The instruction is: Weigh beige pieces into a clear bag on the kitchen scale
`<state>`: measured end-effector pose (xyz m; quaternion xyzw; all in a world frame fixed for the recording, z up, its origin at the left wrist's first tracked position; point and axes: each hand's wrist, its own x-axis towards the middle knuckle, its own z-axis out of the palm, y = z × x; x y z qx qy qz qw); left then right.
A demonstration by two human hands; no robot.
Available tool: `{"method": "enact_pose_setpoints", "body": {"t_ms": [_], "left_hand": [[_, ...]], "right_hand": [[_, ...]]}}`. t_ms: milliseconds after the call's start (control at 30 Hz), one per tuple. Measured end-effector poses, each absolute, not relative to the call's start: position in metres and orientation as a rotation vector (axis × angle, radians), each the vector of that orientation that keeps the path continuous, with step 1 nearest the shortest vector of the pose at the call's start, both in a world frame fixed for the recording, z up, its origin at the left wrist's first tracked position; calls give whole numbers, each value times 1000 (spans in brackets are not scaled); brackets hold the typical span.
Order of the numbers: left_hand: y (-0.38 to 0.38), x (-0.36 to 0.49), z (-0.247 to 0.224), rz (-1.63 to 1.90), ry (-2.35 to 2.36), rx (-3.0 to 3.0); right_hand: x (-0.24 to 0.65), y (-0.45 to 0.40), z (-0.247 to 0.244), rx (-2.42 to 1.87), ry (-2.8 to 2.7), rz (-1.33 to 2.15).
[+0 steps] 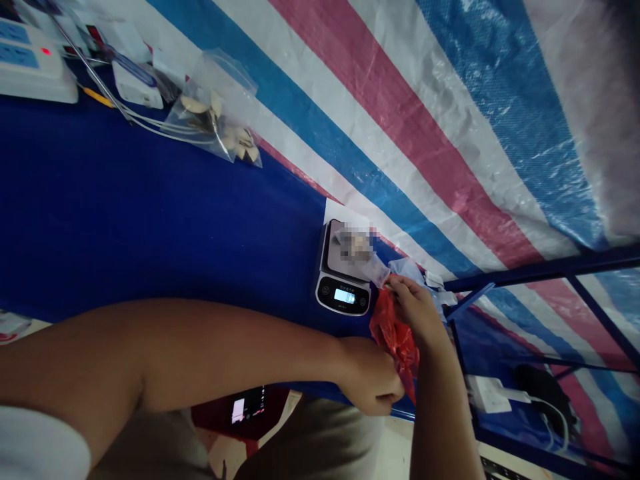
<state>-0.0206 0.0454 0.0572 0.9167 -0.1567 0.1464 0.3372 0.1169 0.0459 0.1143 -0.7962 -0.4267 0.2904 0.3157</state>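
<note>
Left hand curled in fist; right hand pinching.

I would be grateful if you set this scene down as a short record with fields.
Left hand: closed on the red plastic bag
Right hand: fingertips at the red plastic bag's upper end, near the small clear bag's corner; exact grip unclear
Scale: on the blue table, display lit, digits unreadable
On scale: small clear bag, contents pixelated
Upper left: white power strip, red light on; bag of pale pieces
Backdrop: striped sheet
</note>
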Motion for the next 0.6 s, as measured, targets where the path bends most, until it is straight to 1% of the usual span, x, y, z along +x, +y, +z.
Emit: {"method": "enact_pose_setpoints", "body": {"t_ms": [67, 133, 200, 233, 300, 400, 500, 600], "left_hand": [[66, -23, 82, 585, -484, 2452], [102, -27, 109, 815, -414, 2542], [143, -30, 127, 927, -252, 2631], [163, -32, 131, 886, -88, 2685], [195, -33, 129, 638, 180, 2744], [216, -33, 114, 328, 248, 2710], [217, -31, 102, 283, 181, 2631], [215, -30, 101, 371, 117, 2546]], "right_hand": [[120, 55, 116, -2070, -1036, 901], [121, 60, 116, -2029, -1011, 1001], [120, 61, 116, -1991, -1015, 1029], [119, 62, 115, -1971, -1008, 1042], [115, 63, 113, -1899, -977, 1096], [108, 67, 114, -1777, -943, 1178], [100, 72, 121, -1788, -1019, 1122], [93, 76, 133, -1873, -1119, 1032]]}}
